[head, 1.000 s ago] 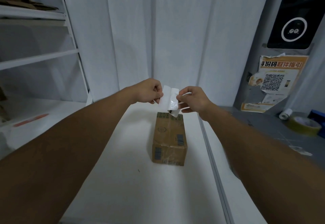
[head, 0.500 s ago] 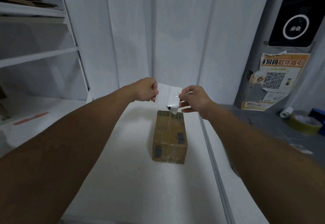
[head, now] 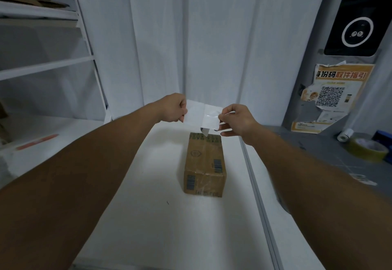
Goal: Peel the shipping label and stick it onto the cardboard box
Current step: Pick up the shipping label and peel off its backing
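Both arms reach forward over the white desk [head: 148,216]. The cardboard box [head: 204,163] sits on the desk, long side running away from the person, taped along the top seam, barcode stickers on its top and near face.

The shipping label [head: 200,114] is held in the air above the far end of the box, not touching it. The left hand [head: 172,108] has its fingers closed in a pinch on the label's left edge. The right hand [head: 237,120] pinches the right edge with thumb and forefinger, the other fingers loosely curled below. The label's right part looks glossy and partly lifted from the white sheet; a small curled corner hangs down toward the box.

Right of the box, on a grey counter: a roll of yellowish tape [head: 366,148] and a small white roll [head: 344,135]. Above them, a poster with a QR code [head: 331,96]. Left of the box, white shelves [head: 46,66].
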